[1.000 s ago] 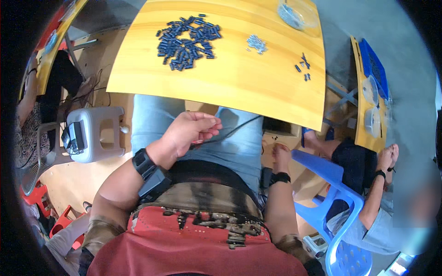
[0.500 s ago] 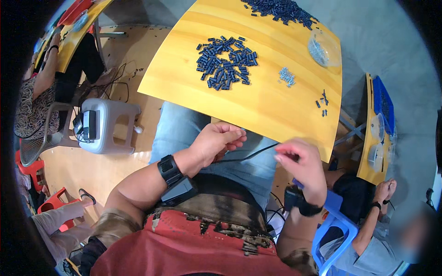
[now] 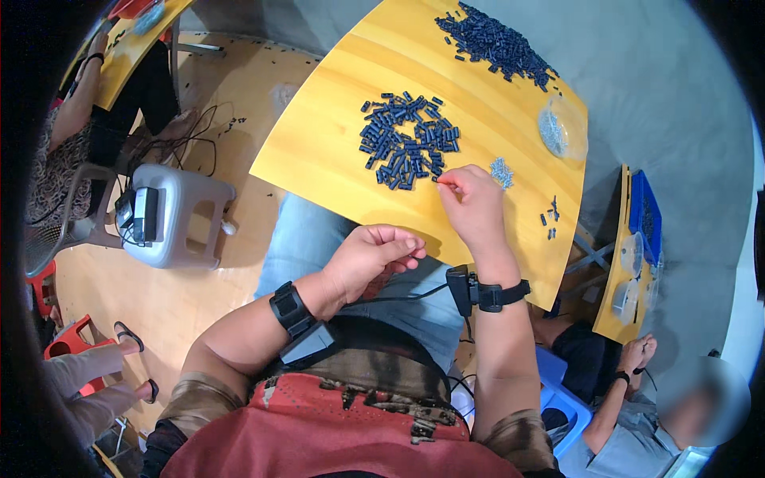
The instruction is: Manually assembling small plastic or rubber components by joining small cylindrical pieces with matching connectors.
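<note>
My left hand (image 3: 373, 256) is held over my lap, just off the table's near edge, with thumb and fingers pressed together; whatever they may hold is hidden. Farther forward, my right hand (image 3: 476, 205) reaches over the table with thumb and forefinger pinched at the near right edge of a pile of small black plastic pieces (image 3: 408, 143). A small black piece (image 3: 437, 179) shows at those fingertips. Just beyond the right hand lies a little heap of silvery screws (image 3: 501, 171). A few loose black pieces (image 3: 551, 215) lie farther right.
The yellow table (image 3: 319, 135) carries a larger black heap (image 3: 498, 44) at its far side and a clear bowl of silvery parts (image 3: 555, 131). A grey stool (image 3: 175, 207) stands left. On the right, another person sits beside a small table with a blue tray (image 3: 647, 223).
My right hand has gone from beside the lap forward over the table to the black pile. The left hand stays pinched near the same spot. The whole view has shifted a little.
</note>
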Demonstrator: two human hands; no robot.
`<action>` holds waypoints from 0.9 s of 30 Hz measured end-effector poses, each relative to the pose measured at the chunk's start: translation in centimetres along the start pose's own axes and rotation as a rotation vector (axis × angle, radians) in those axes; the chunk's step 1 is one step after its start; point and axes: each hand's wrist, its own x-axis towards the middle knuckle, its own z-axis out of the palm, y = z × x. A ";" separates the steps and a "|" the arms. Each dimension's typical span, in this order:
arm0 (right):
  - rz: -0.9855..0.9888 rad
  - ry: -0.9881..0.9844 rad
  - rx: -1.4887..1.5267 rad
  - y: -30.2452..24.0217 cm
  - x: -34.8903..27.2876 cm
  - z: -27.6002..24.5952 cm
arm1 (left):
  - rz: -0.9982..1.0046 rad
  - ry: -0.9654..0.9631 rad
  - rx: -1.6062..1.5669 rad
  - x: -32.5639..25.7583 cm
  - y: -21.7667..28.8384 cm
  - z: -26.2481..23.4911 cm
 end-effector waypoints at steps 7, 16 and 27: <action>-0.029 -0.003 -0.141 0.3 0.2 0.3 | -0.015 0.003 0.012 0.4 0.1 0.0; 0.004 -0.045 -0.059 -1.7 -2.3 -1.4 | 0.131 0.022 -0.088 0.6 0.3 0.3; -0.167 -0.025 0.129 -2.7 -7.3 -2.4 | 0.098 0.055 -0.011 0.8 -1.2 1.5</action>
